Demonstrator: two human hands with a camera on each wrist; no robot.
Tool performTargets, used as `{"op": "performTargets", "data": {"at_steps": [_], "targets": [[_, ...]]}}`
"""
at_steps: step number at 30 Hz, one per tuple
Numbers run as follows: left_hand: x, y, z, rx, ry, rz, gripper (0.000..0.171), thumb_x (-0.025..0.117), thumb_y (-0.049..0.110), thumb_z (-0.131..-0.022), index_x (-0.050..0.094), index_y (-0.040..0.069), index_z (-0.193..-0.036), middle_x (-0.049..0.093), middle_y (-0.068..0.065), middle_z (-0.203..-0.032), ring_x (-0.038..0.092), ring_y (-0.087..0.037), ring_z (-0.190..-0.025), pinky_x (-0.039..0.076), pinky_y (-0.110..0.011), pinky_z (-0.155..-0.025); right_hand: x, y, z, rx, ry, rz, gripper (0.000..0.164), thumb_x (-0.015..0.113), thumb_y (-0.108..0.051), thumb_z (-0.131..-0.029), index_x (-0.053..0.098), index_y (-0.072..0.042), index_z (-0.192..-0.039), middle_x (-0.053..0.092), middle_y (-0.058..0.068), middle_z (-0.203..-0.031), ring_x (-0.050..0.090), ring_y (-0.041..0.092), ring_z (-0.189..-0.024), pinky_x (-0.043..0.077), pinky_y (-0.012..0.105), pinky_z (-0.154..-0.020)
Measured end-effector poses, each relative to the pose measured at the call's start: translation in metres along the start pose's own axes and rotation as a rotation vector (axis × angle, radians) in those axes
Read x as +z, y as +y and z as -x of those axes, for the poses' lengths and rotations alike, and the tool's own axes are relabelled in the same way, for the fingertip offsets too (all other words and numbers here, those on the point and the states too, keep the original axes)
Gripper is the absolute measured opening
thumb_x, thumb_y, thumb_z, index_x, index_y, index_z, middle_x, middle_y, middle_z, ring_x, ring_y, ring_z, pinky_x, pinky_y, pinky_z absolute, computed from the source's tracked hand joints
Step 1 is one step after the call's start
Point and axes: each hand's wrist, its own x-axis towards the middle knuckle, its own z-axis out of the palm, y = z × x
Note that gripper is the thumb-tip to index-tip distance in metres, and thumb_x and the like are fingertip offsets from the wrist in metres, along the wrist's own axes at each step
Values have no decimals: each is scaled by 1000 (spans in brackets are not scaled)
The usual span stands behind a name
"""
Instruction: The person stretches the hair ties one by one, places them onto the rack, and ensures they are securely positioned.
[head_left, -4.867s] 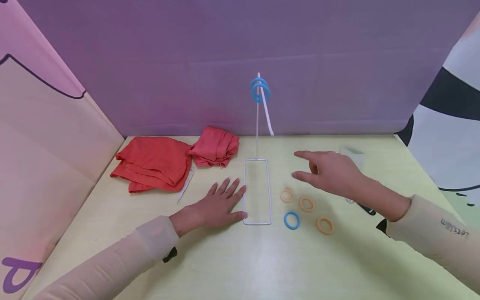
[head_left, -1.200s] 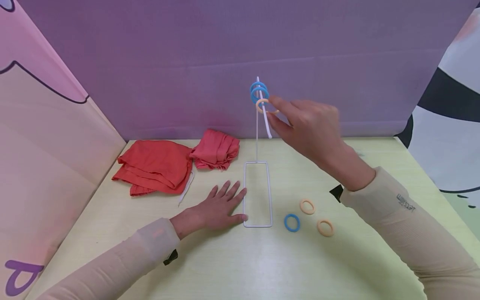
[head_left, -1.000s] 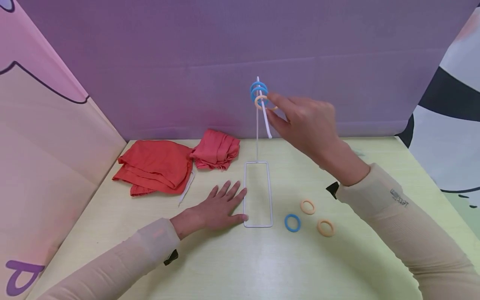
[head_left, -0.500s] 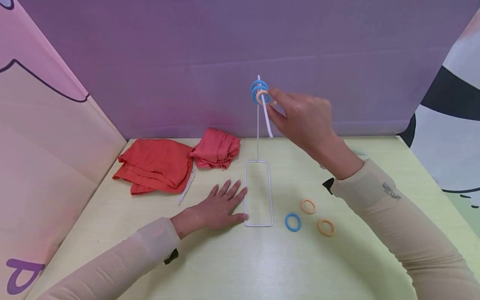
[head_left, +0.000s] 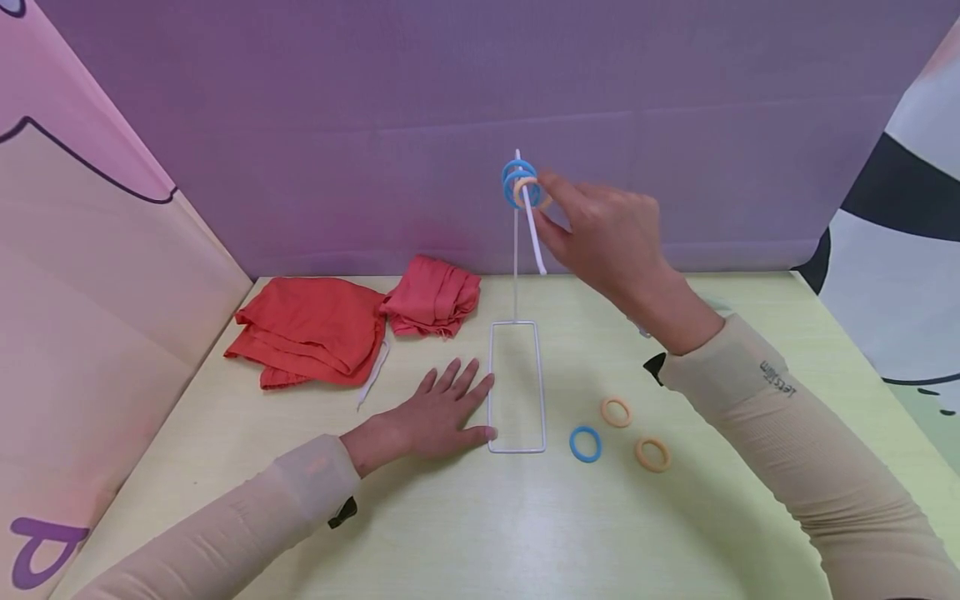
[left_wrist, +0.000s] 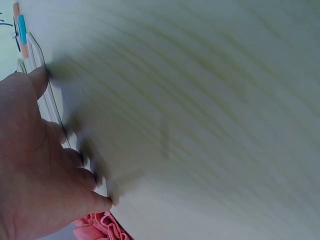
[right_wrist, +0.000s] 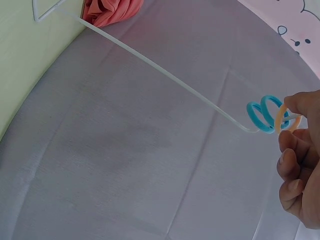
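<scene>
We see the right hand [head_left: 607,229] pinching a smooth orange ring [right_wrist: 278,120] between thumb and forefinger, other fingers curled; the ring encircles the white stand's [head_left: 534,234] arm beside two glossy blue rings [right_wrist: 252,119]. At eight o'clock from the rectangular wire base [head_left: 541,387], we find the left hand [head_left: 435,417] flat, fingers spread, tips touching wire. Loose rings [head_left: 599,446] lie at four o'clock, wrinkled red cloths [head_left: 318,325] at ten.
</scene>
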Motion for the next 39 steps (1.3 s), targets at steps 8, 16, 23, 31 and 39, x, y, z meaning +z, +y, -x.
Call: {"op": "performTargets", "data": {"at_steps": [8,16,23,31,39], "targets": [[-1,2,-2,12,4,0,84,42,65,-98,8,25,-163,-3,-7,-171,-7,-34,-157,3,-61,-124,-4,2,6,11,-22,5,22,62,-30,-95,68,-14,-108,56,4,-56,49,27,-45,19,32,-38],[-2,1,-5,1,3,-25,85,41,67,-98,6,26,-163,-4,-6,-171,-7,-33,-158,1,-61,-124,-29,7,34,190,-358,-112,40,68,-45,-91,65,-22,-124,59,1,-60,54,27,-51,31,38,-39],[-2,1,-7,16,-2,-15,84,41,66,-98,8,24,-163,-3,-9,-171,-6,-35,-157,2,-62,-124,-45,9,74,340,-850,-231,50,64,-48,-93,63,-19,-134,61,-6,-64,52,13,-55,37,31,-45],[-2,2,-6,9,0,-7,84,42,65,-98,9,24,-163,-2,-9,-171,-5,-35,-157,3,-62,-124,-57,16,129,274,-1039,-237,50,69,-45,-90,65,-16,-131,55,-12,-61,47,6,-52,34,28,-43],[-3,3,-5,7,-3,0,83,43,65,-98,9,23,-163,-3,-9,-171,-6,-35,-157,2,-62,-124,-56,17,170,317,-1200,-283,59,70,-49,-88,62,-17,-137,51,-12,-55,45,7,-53,33,28,-45]]}}
